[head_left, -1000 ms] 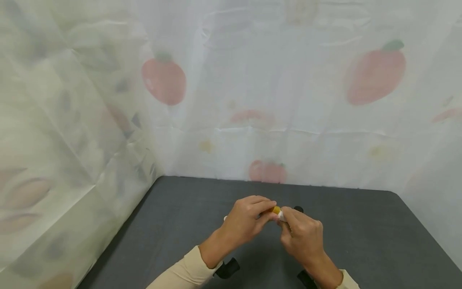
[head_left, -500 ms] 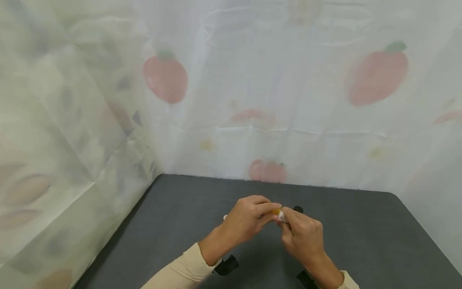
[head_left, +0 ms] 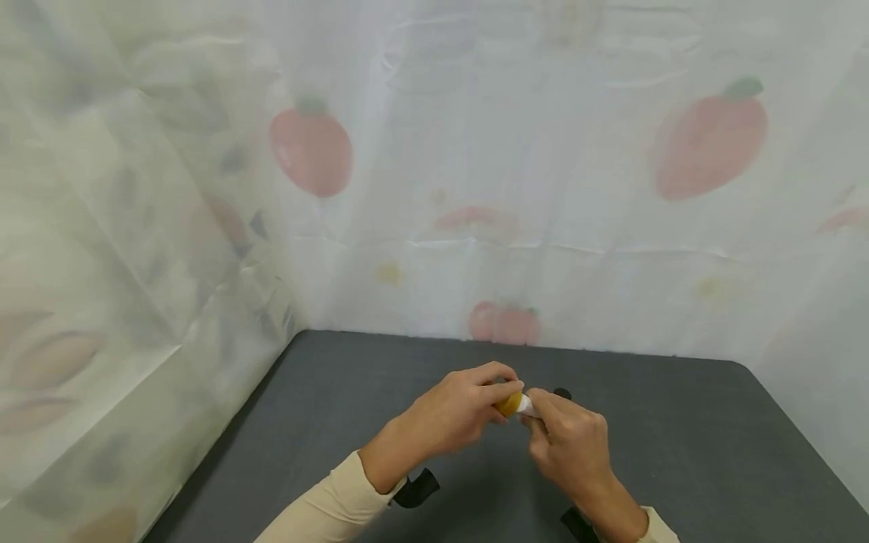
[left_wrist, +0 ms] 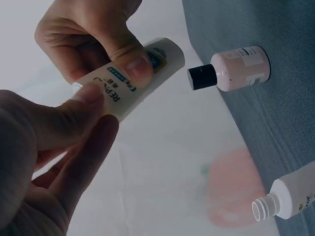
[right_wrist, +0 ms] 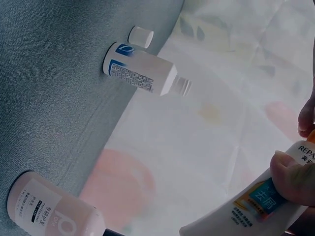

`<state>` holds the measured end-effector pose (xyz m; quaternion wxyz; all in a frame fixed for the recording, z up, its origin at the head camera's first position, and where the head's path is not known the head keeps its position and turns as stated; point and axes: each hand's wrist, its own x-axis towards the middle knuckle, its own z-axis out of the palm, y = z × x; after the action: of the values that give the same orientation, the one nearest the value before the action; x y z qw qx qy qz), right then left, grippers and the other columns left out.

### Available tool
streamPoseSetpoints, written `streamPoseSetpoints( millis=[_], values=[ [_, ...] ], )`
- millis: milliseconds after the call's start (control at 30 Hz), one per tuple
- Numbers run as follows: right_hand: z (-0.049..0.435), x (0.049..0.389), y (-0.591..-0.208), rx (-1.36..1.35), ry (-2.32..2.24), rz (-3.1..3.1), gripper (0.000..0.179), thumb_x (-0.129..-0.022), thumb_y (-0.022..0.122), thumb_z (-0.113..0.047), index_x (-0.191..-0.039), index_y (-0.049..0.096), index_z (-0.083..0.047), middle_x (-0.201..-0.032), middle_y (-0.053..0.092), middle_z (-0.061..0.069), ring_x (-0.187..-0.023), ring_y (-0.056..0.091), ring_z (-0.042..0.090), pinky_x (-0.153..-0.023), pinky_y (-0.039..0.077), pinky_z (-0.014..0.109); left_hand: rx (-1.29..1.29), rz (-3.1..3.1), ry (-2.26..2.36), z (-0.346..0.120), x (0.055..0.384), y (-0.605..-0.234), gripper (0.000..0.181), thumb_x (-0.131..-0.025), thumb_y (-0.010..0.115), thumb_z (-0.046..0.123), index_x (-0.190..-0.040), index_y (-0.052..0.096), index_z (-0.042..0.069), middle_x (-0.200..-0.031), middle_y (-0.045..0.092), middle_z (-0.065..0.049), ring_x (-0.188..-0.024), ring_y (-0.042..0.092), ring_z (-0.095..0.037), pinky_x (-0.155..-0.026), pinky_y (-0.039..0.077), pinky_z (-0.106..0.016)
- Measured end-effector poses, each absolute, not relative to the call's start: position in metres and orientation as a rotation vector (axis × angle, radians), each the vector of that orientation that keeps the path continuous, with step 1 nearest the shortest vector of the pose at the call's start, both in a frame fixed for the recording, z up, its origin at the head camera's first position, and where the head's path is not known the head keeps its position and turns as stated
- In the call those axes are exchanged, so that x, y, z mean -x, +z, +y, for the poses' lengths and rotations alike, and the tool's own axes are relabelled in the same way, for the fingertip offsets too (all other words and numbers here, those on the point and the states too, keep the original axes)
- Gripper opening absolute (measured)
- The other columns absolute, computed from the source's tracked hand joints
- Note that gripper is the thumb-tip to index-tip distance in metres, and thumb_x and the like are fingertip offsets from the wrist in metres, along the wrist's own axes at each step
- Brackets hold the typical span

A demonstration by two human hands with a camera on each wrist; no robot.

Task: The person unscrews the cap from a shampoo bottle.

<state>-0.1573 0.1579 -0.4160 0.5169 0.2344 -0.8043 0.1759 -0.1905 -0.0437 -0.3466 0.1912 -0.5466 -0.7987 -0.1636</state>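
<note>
Plainly, the right hand grips a white tube, the left hand seemingly its cap.

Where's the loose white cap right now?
Right wrist view, near the top, just left of centre: the white cap sits on the dark table beside the uncapped white bottle.

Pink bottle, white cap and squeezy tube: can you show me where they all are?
Pink bottle (left_wrist: 241, 69): left wrist view, on the middle of its body.
White cap (right_wrist: 141, 37): right wrist view, on its side.
Squeezy tube (right_wrist: 263, 197): right wrist view, on its printed front.
</note>
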Motion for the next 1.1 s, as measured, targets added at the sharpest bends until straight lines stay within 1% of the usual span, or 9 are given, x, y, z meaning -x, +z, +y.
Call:
streamPoseSetpoints(
  millis=[133, 367, 500, 533, 633, 733, 1033, 1067, 1100],
  values=[
    [0.158, 0.156, -0.415, -0.576, 0.419, -1.929, 0.027, -0.068, 0.087, -0.003, -0.083, 0.065, -0.009, -0.066, 0.067, 0.001, -0.040, 0.047, 0.008, -0.037, 0.033, 0.014, 1.547, -2.199, -0.514, -0.044, 0.193, -0.348, 0.035, -0.088, 0.084, 0.016, -0.121, 0.073, 0.008, -0.123, 0.070, -0.003, -0.101, 0.074, -0.012, -0.085, 0.055, -0.009],
    [0.157, 0.155, -0.413, -0.581, 0.440, -1.925, 0.025, -0.070, 0.085, -0.001, -0.083, 0.065, -0.009, -0.070, 0.071, 0.003, -0.042, 0.050, 0.010, -0.036, 0.032, 0.015, 1.529, -2.113, -0.590, -0.044, 0.194, -0.350, 0.029, -0.087, 0.084, 0.021, -0.112, 0.078, 0.009, -0.111, 0.075, -0.003, -0.096, 0.074, -0.012, -0.083, 0.056, -0.010],
    [0.157, 0.155, -0.412, -0.577, 0.445, -1.926, 0.014, -0.080, 0.074, 0.001, -0.082, 0.065, -0.010, -0.068, 0.070, 0.003, -0.041, 0.047, 0.010, -0.036, 0.026, 0.014, 1.502, -2.051, -0.557, -0.043, 0.195, -0.351, 0.027, -0.085, 0.084, 0.027, -0.108, 0.079, 0.012, -0.108, 0.076, 0.001, -0.095, 0.071, -0.011, -0.083, 0.055, -0.011],
    [0.157, 0.155, -0.412, -0.574, 0.442, -1.927, 0.011, -0.085, 0.070, -0.001, -0.082, 0.065, -0.010, -0.068, 0.070, 0.003, -0.041, 0.047, 0.009, -0.036, 0.025, 0.013, 1.495, -2.036, -0.546, -0.043, 0.195, -0.351, 0.027, -0.085, 0.084, 0.028, -0.107, 0.079, 0.013, -0.107, 0.077, 0.002, -0.096, 0.070, -0.011, -0.084, 0.055, -0.012],
    [0.157, 0.155, -0.410, -0.572, 0.431, -1.924, 0.010, -0.088, 0.067, -0.002, -0.082, 0.065, -0.010, -0.068, 0.069, 0.003, -0.041, 0.048, 0.010, -0.036, 0.024, 0.014, 1.496, -2.009, -0.540, -0.042, 0.195, -0.351, 0.023, -0.086, 0.083, 0.028, -0.104, 0.079, 0.015, -0.106, 0.078, 0.005, -0.098, 0.069, -0.011, -0.088, 0.054, -0.013],
    [0.156, 0.155, -0.409, -0.574, 0.425, -1.917, 0.011, -0.085, 0.070, -0.001, -0.081, 0.065, -0.010, -0.069, 0.070, 0.003, -0.042, 0.049, 0.011, -0.036, 0.024, 0.013, 1.492, -1.995, -0.558, -0.040, 0.196, -0.351, 0.020, -0.088, 0.082, 0.025, -0.104, 0.080, 0.013, -0.105, 0.079, 0.004, -0.099, 0.070, -0.012, -0.090, 0.054, -0.013],
    [0.155, 0.158, -0.408, -0.559, 0.404, -1.877, 0.021, -0.073, 0.070, 0.008, -0.077, 0.063, -0.011, -0.065, 0.066, 0.001, -0.041, 0.046, 0.010, -0.037, 0.020, 0.014, 1.470, -1.927, -0.578, -0.035, 0.199, -0.351, 0.017, -0.088, 0.083, 0.022, -0.102, 0.082, 0.012, -0.103, 0.080, 0.003, -0.087, 0.071, -0.007, -0.076, 0.049, -0.009],
    [0.155, 0.158, -0.408, -0.558, 0.405, -1.875, 0.020, -0.074, 0.070, 0.007, -0.077, 0.063, -0.011, -0.064, 0.065, 0.001, -0.040, 0.045, 0.010, -0.037, 0.019, 0.013, 1.472, -1.912, -0.580, -0.034, 0.200, -0.351, 0.017, -0.088, 0.083, 0.022, -0.102, 0.082, 0.012, -0.102, 0.080, 0.003, -0.085, 0.071, -0.006, -0.075, 0.048, -0.009],
    [0.155, 0.158, -0.408, -0.558, 0.412, -1.879, 0.018, -0.080, 0.069, 0.005, -0.076, 0.062, -0.011, -0.062, 0.063, 0.000, -0.040, 0.043, 0.010, -0.039, 0.017, 0.012, 1.473, -1.897, -0.583, -0.033, 0.201, -0.351, 0.017, -0.087, 0.084, 0.022, -0.101, 0.082, 0.012, -0.102, 0.080, 0.003, -0.085, 0.071, -0.006, -0.075, 0.049, -0.008]
  ],
)
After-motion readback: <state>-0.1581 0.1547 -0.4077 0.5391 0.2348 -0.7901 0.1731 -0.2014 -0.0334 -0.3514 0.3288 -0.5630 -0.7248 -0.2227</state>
